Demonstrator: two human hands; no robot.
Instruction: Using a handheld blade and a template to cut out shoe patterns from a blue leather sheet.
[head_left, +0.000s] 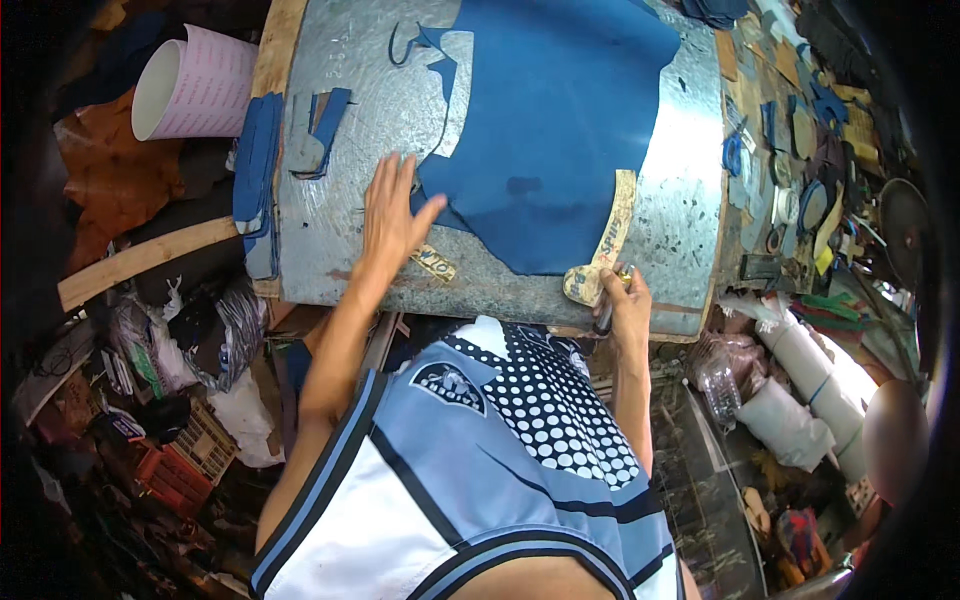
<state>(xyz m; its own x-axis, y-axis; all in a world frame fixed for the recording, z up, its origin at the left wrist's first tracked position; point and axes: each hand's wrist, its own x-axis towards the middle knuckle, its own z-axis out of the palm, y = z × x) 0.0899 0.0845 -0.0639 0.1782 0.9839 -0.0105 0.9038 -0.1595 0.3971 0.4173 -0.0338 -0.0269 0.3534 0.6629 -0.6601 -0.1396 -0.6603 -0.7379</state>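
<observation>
A large piece of blue leather (pixel 560 120) lies on a scuffed metal-topped table (pixel 345 225). My left hand (pixel 393 215) is open, fingers spread, over the metal by the leather's left edge. Just right of its wrist lies a short yellowish marked strip (pixel 433 263). My right hand (pixel 627 305) is closed around a small dark-handled tool (pixel 603 320) at the table's near edge; its tip is hard to make out. Beside those fingers, a long yellowish pattern template (pixel 614 220) with a rounded lower end rests partly on the leather. Whether my fingers touch it I cannot tell.
Blue offcuts (pixel 325 130) lie at the table's left, near a stack of blue strips (pixel 258 165). A white-pink roll (pixel 195 85) stands far left. On the right, a cluttered board holds blue-handled scissors (pixel 735 150) and tape rolls. Bags and long white rolls (pixel 815 375) flank me below.
</observation>
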